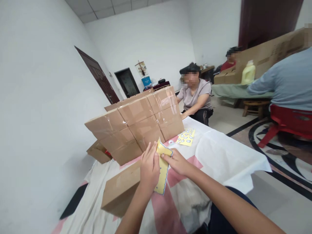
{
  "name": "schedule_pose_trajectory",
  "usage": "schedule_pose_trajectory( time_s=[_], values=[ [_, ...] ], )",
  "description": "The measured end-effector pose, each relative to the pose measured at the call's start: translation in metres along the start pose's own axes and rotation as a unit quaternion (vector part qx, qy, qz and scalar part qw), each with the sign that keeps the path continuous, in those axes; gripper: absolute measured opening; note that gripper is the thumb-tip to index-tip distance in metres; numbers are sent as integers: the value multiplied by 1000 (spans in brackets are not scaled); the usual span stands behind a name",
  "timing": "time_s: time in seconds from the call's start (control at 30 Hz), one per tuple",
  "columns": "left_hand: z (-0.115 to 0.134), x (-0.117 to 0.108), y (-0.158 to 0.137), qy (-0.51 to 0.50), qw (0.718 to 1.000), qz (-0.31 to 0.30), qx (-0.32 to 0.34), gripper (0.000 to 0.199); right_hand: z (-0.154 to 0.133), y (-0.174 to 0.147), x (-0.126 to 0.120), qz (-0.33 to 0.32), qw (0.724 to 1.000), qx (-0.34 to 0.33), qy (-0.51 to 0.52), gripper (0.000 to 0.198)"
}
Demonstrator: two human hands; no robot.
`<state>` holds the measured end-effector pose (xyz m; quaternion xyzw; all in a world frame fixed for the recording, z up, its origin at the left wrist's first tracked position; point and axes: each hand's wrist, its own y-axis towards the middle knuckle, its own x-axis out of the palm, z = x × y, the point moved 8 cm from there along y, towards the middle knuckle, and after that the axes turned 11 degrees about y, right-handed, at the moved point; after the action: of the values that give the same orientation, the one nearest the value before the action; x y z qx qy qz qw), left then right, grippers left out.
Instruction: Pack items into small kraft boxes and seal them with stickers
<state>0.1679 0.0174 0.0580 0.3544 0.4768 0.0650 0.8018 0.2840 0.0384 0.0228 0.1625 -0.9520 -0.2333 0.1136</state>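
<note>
Both hands are on a yellow paper piece with a wavy blue-edged border, its top part bent over. My left hand keeps its fingers close together along the paper's left side, thumb against it. At the upper right edge, my right hand pinches the paper between thumb and fingers. Behind the left wrist, a closed brown cardboard box lies on the cloth. Just beyond the hands are a small roll of tape and a yellow sheet printed with bluish blob shapes.
Stacked cardboard boxes form a wall across the cloth-covered table. A co-worker crouches beyond its right side. Farther right, another person sits on a red chair by a table with a yellow bottle.
</note>
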Motion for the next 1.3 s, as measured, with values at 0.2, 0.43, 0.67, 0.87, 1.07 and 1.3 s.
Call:
schedule_pose_trajectory(
  time_s=[0.2, 0.43, 0.67, 0.87, 1.07, 1.3],
  values=[
    [-17, 3, -5, 22, 999, 32, -18, 47, -3, 1, 0, -1, 1000, -15, -27, 22],
    [-15, -15, -8, 84, 990, 109, 16, 31, 4, 3, -1, 13, 1000, -1, 10, 18],
    [-41, -31, -18, -9, 988, 126, -88, 32, 28, 19, -49, 86, 992, 92, 11, 29],
    [-60, -34, -39, -64, 980, 90, -163, 34, 80, 11, -129, 123, 931, 284, -196, 37],
    [-57, -45, -38, -77, 984, 84, -138, 29, 59, 18, -116, 125, 906, 207, -347, 83],
    [-37, -44, -41, -25, 995, 79, -60, 21, -5, 6, 28, -32, 988, -70, -131, 17]
  ],
)
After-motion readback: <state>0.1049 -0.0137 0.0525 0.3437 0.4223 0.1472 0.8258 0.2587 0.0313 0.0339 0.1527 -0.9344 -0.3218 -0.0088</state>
